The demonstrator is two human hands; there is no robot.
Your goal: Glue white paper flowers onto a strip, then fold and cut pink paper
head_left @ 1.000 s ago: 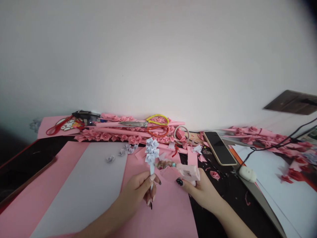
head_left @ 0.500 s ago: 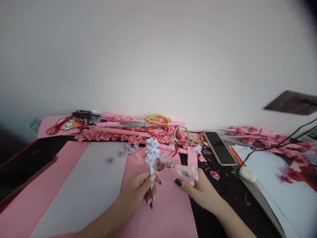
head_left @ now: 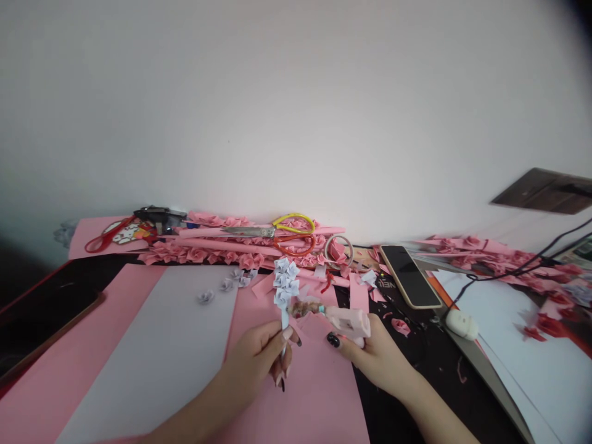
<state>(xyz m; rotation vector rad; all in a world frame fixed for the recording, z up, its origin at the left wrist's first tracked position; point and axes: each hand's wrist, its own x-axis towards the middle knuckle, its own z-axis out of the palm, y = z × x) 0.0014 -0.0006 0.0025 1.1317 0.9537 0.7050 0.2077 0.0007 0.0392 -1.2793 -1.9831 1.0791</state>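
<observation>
My left hand (head_left: pixel 268 351) is closed on the thin white stem of a paper flower stalk (head_left: pixel 285 283), held upright with several pale bluish-white paper flowers clustered at its top. In my right hand (head_left: pixel 370 357) is a pale pink glue gun (head_left: pixel 345 320), its nozzle pointing left and close to the stem just under the flowers. Whether the nozzle touches the stem I cannot tell. Loose white paper flowers (head_left: pixel 206 297) lie to the left on a white sheet (head_left: pixel 176 333). Pink paper (head_left: pixel 309 394) is spread beneath both hands.
Scissors (head_left: pixel 272 231) with yellow and orange handles rest on pink paper flower stalks (head_left: pixel 198 254) along the wall. A tape roll (head_left: pixel 339 251), a phone (head_left: pixel 411 276) and a white earbud case (head_left: pixel 461 325) sit to the right. A black cable (head_left: pixel 504 273) crosses white paper (head_left: pixel 522 345).
The flower stalk has shifted very slightly to the right. Both hands otherwise keep their places and their holds.
</observation>
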